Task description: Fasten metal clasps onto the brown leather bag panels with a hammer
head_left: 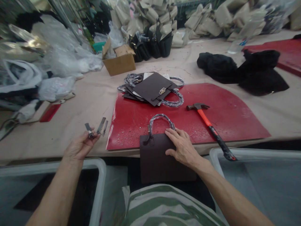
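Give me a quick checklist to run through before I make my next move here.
1. Panel steadied: ok. The right hand rests on the dark brown panel.
2. Panel fully on the red mat: not ok. Most of it sticks out past the front edge.
3. Left hand free: not ok. It pinches a small item, too small to identify.
4. Both ends of the plastic-wrapped handle attached: cannot tell. The right hand hides one end.
5. Hammer lying fully on the table: not ok. Its grip end juts past the front edge.
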